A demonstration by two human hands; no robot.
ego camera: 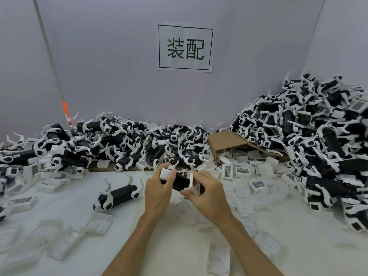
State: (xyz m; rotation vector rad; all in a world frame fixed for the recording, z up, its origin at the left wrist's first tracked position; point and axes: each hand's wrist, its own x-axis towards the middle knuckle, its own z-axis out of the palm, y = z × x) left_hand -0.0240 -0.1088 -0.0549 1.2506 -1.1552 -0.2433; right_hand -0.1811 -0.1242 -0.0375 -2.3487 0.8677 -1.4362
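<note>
**A:** Now, what is seen on the left?

**B:** Loose white shells [65, 242] are scattered over the near left of the table [169, 246]. A left heap [119, 142] of black-and-white toy figures is piled along the far edge. One lone figure [117, 196] is laid on the table just left of the hands.

**A:** And where is the piece being worked on?

**B:** It is held up off the table at the centre. The black body [180, 183] is gripped at its left end by the left hand [157, 188], whose fingers are curled round a white block there. The white cover [192, 181] is set across the body's right part. It is pinched by the right hand [207, 192], with the fingers wrapped round it.

**A:** Which step is judged to be in hand?

**B:** The fitting of the cover onto the body, most likely. Whether it is fully snapped home cannot be told.

**A:** What is called for next?

**B:** The body should be steadied on the left while the cover is pressed on squarely until it sits flush. A skewed push could jam it.

**A:** And further right?

**B:** A cardboard box [227, 140] is tipped open at the far side, with gridded plates [227, 172] spilled near it. A taller right heap [308, 136] is stacked beyond.
</note>
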